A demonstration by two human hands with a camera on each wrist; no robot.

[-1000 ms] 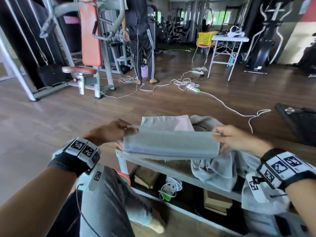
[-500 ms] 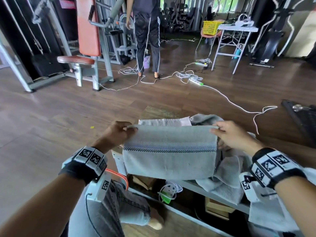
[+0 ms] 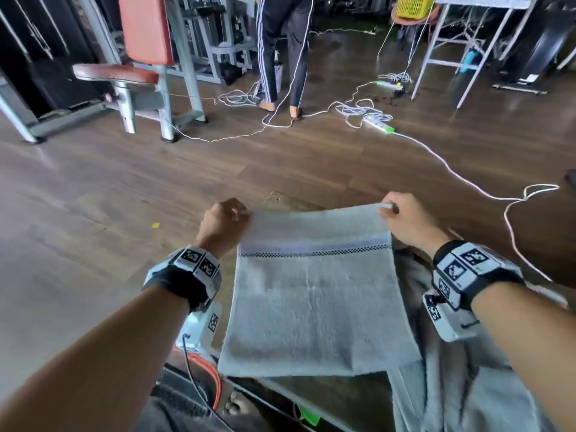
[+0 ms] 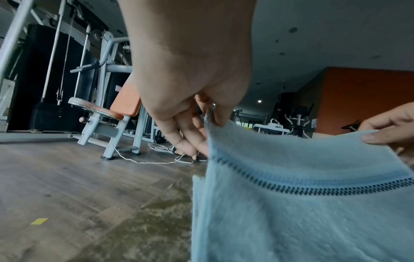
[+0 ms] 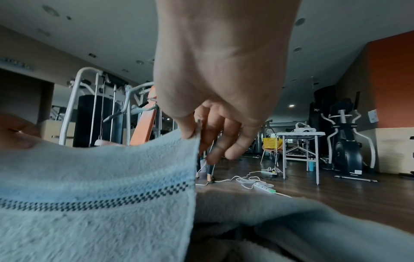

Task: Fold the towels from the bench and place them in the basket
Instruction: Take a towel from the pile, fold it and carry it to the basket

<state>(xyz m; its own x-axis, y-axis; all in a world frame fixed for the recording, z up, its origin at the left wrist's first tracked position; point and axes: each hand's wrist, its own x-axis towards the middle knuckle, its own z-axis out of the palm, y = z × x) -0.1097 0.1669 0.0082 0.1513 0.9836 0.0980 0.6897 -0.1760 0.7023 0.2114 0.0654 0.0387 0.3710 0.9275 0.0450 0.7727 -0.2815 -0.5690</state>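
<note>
A pale grey-blue towel (image 3: 314,294) with a dark checked stripe hangs spread between my hands above the bench (image 3: 336,397). My left hand (image 3: 223,224) pinches its top left corner, thumb and fingers closed on the hem (image 4: 209,117). My right hand (image 3: 402,221) pinches the top right corner (image 5: 195,131). In both wrist views the towel (image 4: 302,203) (image 5: 94,195) fills the lower frame. More grey towels (image 3: 461,378) lie heaped on the bench at the right. A yellow basket (image 3: 411,4) stands far off on a chair.
A person in dark track trousers (image 3: 280,48) stands on the wooden floor ahead. White cables and a power strip (image 3: 378,121) trail across the floor. An orange-padded gym machine (image 3: 140,57) stands at the left, a white folding table (image 3: 467,29) at the right.
The towel was a narrow folded strip held over the bench; both hands have lifted its top edge up and away, so it now hangs open at full length.
</note>
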